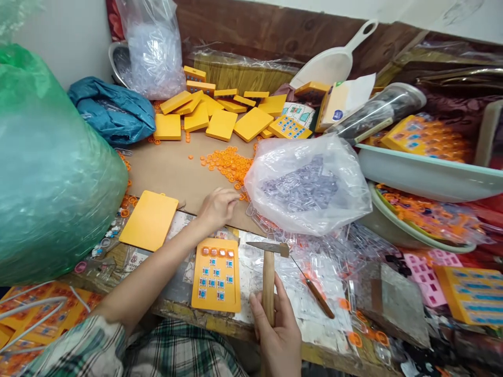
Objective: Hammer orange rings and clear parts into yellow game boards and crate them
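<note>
My right hand point(277, 324) is wrapped round the wooden handle of a hammer point(268, 283), its metal head pointing up and away from me. My left hand point(218, 209) reaches across, fingers curled together, with the fingertips at the edge of a pile of small orange rings point(230, 165). Whatever lies between those fingertips is too small to make out. Below the left hand rests a yellow panel point(216, 272) with blue-centred patches and a top row of clear-covered orange rings. A plain yellow panel point(149, 221) lies to its left. Right of the hammer is a wooden-handled awl point(319, 298).
An open plastic bag point(306, 183) of clear pieces sits right of the rings. Yellow panels point(221, 124) are heaped at the back. A large green bag point(55, 173) bulges at left. Basins point(432, 170) crowd the right, beside a stone block point(393, 298).
</note>
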A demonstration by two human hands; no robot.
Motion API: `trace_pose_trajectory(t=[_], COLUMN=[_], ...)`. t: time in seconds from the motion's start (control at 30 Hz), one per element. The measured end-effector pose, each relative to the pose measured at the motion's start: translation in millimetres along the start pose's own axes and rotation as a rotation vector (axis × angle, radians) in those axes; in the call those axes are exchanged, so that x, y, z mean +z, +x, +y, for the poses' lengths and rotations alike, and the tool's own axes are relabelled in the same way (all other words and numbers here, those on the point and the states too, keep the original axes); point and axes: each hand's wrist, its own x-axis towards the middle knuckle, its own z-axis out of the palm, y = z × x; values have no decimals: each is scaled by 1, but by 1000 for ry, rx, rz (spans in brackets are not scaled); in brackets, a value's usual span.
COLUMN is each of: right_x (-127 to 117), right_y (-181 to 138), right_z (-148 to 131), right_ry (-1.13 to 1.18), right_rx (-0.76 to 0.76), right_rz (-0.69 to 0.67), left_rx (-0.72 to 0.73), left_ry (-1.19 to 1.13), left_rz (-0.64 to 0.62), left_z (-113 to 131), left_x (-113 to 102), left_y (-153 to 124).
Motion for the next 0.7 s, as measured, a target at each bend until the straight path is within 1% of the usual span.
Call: trace_pose_trajectory(t=[0.07,0.1,0.17,0.27,0.33,0.53,0.63,0.7], right_x=[1,1,1,1,1,2,3,4], right_y=[-2,-2,-3,-3,-2,-1,-2,-2], right_z=[-3,-4,-4,-3,-3,-5,-7,-9], right_ry=[56,73,89,79,73,49,39,34], right_rx=[15,14,20,31,25,-3,-26,-54], right_rz=[20,34,46,38,28,-3,14,35], left_rx=[3,4,0,-34,-58,-69,-84,-121], left_ry=[25,26,19,18,32,77,60,37], left_rz=[-91,-118,-155,-199,-202,-156,-140,-121], left_z=[-2,-3,-6,-10,-13,-16,-18,-21], left_x=[15,20,26,25,23,28,28,26], left_y=[30,40,49,44,38,29,26,25])
